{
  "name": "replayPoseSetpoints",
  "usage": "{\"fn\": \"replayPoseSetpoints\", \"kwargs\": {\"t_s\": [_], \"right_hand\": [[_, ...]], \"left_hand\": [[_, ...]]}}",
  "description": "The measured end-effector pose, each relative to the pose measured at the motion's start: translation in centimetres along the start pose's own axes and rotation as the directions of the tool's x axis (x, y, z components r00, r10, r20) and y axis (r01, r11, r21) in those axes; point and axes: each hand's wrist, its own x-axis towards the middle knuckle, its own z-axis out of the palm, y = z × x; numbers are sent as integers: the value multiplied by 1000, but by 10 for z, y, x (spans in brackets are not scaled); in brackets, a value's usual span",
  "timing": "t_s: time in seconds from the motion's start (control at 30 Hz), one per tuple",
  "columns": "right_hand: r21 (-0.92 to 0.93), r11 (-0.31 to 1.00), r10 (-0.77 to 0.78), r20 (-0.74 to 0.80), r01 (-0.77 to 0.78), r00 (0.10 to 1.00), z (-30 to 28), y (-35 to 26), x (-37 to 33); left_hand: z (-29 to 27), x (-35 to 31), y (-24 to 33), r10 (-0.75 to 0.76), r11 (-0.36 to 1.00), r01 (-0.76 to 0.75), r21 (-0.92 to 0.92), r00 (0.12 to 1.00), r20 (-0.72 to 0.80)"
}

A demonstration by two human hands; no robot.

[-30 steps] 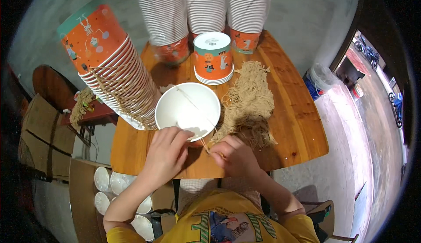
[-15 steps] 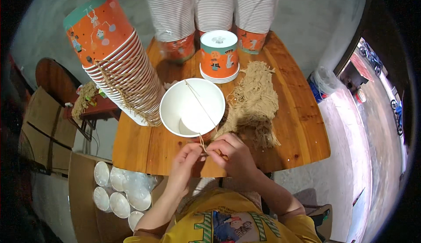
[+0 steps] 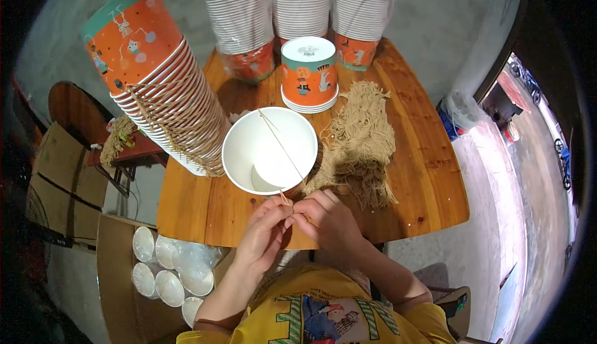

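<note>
A white-lined paper bucket [image 3: 249, 157] stands mouth up at the near middle of the wooden table. A tan cord [image 3: 283, 142] runs across its mouth from the far rim to the near rim. Just outside the near rim, my left hand [image 3: 264, 229] pinches the cord's end between thumb and fingertips. My right hand [image 3: 328, 220] is closed on the cord as well, its fingertips touching those of the left. The fingers hide the bit of cord between them. A heap of tan cord strands [image 3: 364, 136] lies right of the bucket.
Left of the bucket leans a tall nested stack of orange buckets [image 3: 171, 105] draped with cord loops. An upside-down bucket stack [image 3: 309, 77] stands behind, before wrapped bucket stacks [image 3: 298, 8]. A cardboard box [image 3: 115, 269] with white buckets sits on the floor, lower left.
My two hands have drawn closer together, and the cord loop between them looks smaller. The whole view has shifted slightly.
</note>
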Motion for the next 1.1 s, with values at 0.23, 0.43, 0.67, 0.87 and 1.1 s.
{"fn": "replayPoseSetpoints", "kwargs": {"t_s": [0.23, 0.43, 0.67, 0.87, 1.1], "right_hand": [[-80, 992, -94, 71, 100, 993, -5, -2, 0], [-146, 964, -205, 122, 222, 971, -13, -1, 0], [-232, 884, -382, 140, 406, 913, -22, -1, 3], [-184, 831, -470, 270, 525, 840, -37, -1, 14], [-221, 755, -566, 258, 618, 783, -31, -3, 23]], "left_hand": [[-4, 7, -1, -161, 983, 152, -106, 984, -82], [-6, 9, 5, -242, 957, 231, -177, 970, -38], [-4, 9, 23, -270, 931, 246, -269, 961, -54], [0, 10, 33, -275, 938, 246, -243, 957, -93], [-14, 12, 35, -268, 951, 257, -173, 962, -44]]}}
